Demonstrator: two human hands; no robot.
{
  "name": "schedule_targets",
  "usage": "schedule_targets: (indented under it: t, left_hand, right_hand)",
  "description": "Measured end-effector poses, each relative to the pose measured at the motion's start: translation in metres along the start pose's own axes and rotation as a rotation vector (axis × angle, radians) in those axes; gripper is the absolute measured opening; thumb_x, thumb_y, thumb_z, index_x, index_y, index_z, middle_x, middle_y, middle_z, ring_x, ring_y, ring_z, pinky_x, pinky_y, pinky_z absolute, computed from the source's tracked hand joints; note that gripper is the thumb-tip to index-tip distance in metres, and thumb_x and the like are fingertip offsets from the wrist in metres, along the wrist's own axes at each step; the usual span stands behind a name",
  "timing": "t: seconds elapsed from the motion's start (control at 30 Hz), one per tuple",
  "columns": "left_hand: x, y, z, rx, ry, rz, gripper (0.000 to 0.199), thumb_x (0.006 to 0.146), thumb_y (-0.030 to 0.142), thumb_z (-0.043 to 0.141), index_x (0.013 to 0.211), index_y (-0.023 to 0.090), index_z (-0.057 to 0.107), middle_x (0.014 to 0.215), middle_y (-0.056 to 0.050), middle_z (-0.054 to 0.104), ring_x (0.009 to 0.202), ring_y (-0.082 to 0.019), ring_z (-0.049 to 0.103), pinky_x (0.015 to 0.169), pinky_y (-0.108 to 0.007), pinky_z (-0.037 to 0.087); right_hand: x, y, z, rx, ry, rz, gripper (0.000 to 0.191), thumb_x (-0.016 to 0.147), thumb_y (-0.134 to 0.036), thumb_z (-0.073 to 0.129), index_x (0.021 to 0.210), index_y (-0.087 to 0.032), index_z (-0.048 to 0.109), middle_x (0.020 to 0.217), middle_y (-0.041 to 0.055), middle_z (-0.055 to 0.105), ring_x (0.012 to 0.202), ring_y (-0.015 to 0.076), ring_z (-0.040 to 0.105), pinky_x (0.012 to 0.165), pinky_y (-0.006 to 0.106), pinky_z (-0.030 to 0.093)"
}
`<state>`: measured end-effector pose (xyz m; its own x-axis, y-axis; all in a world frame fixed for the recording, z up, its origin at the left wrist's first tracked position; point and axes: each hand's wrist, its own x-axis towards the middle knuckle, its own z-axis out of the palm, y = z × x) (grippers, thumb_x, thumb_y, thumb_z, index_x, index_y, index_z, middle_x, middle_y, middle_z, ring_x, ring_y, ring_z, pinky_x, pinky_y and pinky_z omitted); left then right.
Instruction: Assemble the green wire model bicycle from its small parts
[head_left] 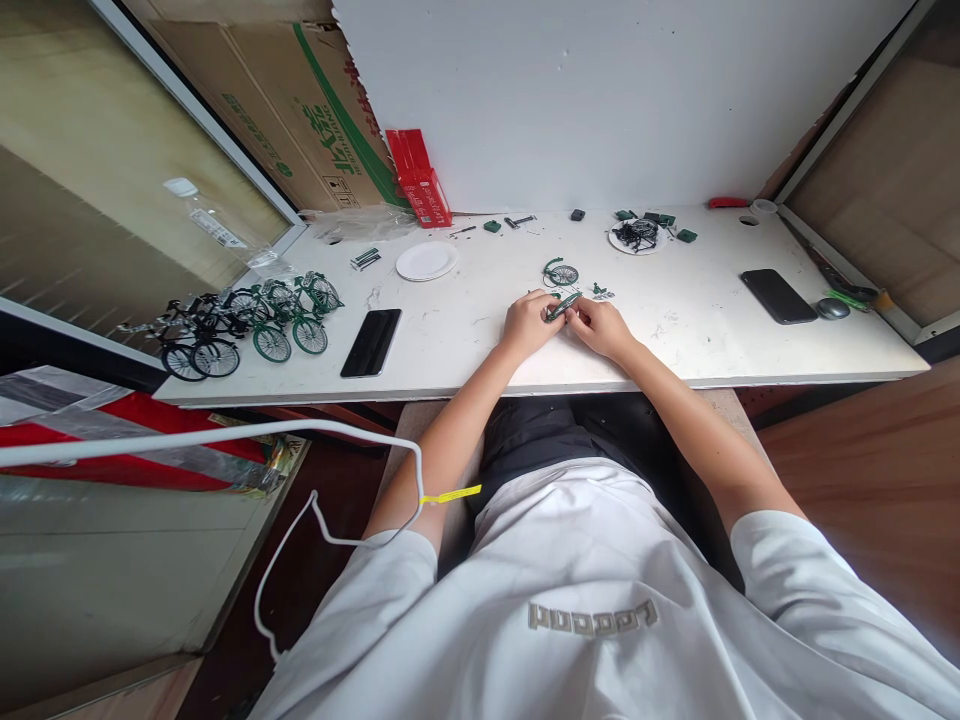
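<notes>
Close to the table's front edge, my left hand is closed on a small dark green model bicycle part. From the other side, the fingers of my right hand are closed at the same part's lower end. Its exact shape is partly hidden by my fingers. Just beyond my hands lies a small spoked wheel with a green curved mudguard. To the right of it are a few tiny green and silver pieces.
Several assembled model bicycles stand at the left beside a phone. A white plate and a red box are further back. Dark parts fill another plate. A second phone lies right. A white cable crosses the lower left.
</notes>
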<state>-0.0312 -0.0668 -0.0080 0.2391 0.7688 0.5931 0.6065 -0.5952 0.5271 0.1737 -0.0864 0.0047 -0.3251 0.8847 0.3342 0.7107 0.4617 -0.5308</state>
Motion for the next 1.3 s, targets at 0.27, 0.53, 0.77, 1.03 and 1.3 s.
schedule_targets:
  t: [0.27, 0.53, 0.77, 1.03, 1.3]
  left_hand:
    - [0.0001, -0.0026, 0.0018, 0.009, -0.012, -0.002, 0.004, 0.090, 0.019, 0.082, 0.090, 0.022, 0.080, 0.090, -0.006, 0.076, 0.073, -0.020, 0.064, 0.073, -0.034, 0.051]
    - [-0.0004, -0.0063, 0.0043, 0.006, -0.016, 0.004, 0.003, 0.090, 0.019, 0.083, 0.090, 0.022, 0.080, 0.091, -0.006, 0.076, 0.073, -0.019, 0.064, 0.073, -0.034, 0.050]
    - [0.0000, -0.0039, 0.0017, 0.008, -0.044, -0.016, 0.002, 0.090, 0.021, 0.082, 0.090, 0.021, 0.080, 0.092, -0.006, 0.077, 0.075, -0.020, 0.064, 0.073, -0.034, 0.049]
    - [0.0005, -0.0016, -0.0004, 0.018, -0.066, -0.025, 0.004, 0.090, 0.022, 0.080, 0.087, 0.021, 0.078, 0.090, -0.006, 0.075, 0.075, -0.020, 0.063, 0.073, -0.034, 0.048]
    - [0.0003, 0.0001, -0.0020, 0.025, -0.079, -0.038, 0.003, 0.090, 0.020, 0.080, 0.088, 0.020, 0.078, 0.091, -0.007, 0.075, 0.077, -0.020, 0.063, 0.075, -0.034, 0.048]
  right_hand:
    - [0.0004, 0.0013, 0.0002, -0.005, -0.004, -0.003, 0.033, 0.107, -0.051, 0.048, 0.091, -0.025, 0.062, 0.073, 0.0069, 0.068, 0.067, 0.0250, 0.056, 0.070, 0.036, 0.036]
    - [0.0002, 0.0010, 0.0005, 0.015, -0.005, -0.010, 0.032, 0.106, -0.051, 0.047, 0.089, -0.026, 0.058, 0.073, 0.0064, 0.067, 0.067, 0.0242, 0.055, 0.069, 0.036, 0.036]
    - [0.0004, 0.0003, -0.0004, 0.027, -0.016, -0.020, 0.030, 0.105, -0.051, 0.046, 0.088, -0.026, 0.051, 0.071, 0.0052, 0.064, 0.065, 0.0226, 0.053, 0.069, 0.035, 0.035]
    - [0.0007, 0.0016, 0.0005, 0.023, -0.028, -0.018, 0.030, 0.106, -0.049, 0.047, 0.088, -0.025, 0.054, 0.072, 0.0054, 0.064, 0.065, 0.0223, 0.052, 0.069, 0.035, 0.034]
    - [0.0007, 0.0010, 0.0009, 0.017, -0.031, -0.010, 0.030, 0.105, -0.048, 0.048, 0.088, -0.025, 0.056, 0.071, 0.0051, 0.064, 0.066, 0.0225, 0.053, 0.069, 0.035, 0.035]
